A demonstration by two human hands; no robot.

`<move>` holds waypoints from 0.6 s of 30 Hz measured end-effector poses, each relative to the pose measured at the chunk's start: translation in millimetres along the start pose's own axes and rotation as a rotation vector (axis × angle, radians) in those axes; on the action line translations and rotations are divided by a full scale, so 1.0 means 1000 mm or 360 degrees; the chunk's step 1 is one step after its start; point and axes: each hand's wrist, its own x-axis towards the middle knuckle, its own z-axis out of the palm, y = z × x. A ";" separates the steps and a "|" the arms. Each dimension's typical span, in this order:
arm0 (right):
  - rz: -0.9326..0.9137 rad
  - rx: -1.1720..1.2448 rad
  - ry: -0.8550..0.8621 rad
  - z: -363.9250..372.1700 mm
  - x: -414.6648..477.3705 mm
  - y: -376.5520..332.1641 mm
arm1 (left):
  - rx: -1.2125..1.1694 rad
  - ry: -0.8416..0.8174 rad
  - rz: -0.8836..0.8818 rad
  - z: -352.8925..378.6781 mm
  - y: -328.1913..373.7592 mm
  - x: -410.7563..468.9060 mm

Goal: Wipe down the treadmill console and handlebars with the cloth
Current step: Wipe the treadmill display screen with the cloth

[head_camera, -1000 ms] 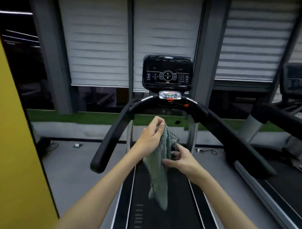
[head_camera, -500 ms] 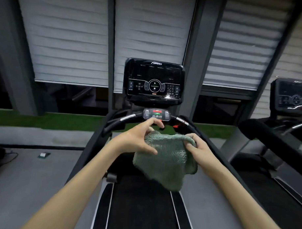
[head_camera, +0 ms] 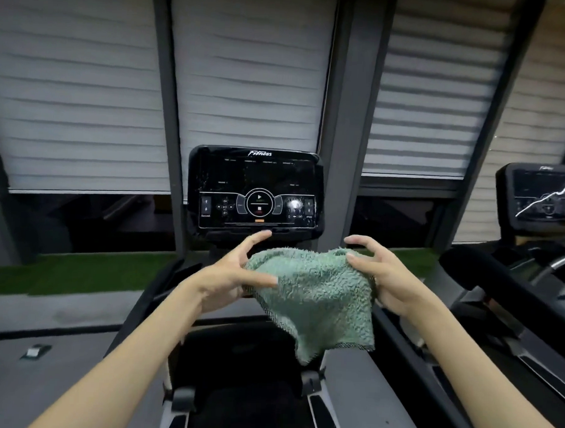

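Brought closer since half a second ago: console (head_camera: 254, 190) now larger at centre frame, green cloth (head_camera: 316, 295) lifted higher and spread wider. Held bunched just below the console's lower edge, not touching it. Cloth's left side in the left hand (head_camera: 231, 276), thumb across its front, forefinger raised toward the console; right side pinched under the thumb of the right hand (head_camera: 381, 278), upper fingers clawed above. Both grips holding cloth. From the grip, straight up and ahead to the screen, long axis left to right; by the look, left forefinger nearest. Dark left handlebar (head_camera: 153, 286) at lower left, untouched.
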 end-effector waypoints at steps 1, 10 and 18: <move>-0.0013 0.0082 -0.0004 -0.009 0.017 0.001 | 0.0118 -0.0091 -0.0087 -0.005 -0.003 0.018; -0.0015 0.0111 0.0053 -0.074 0.177 0.002 | -0.0318 0.0191 -0.0172 -0.057 0.007 0.161; -0.0026 -0.0066 0.0267 -0.093 0.296 0.033 | -0.0445 0.0319 -0.0203 -0.115 0.010 0.272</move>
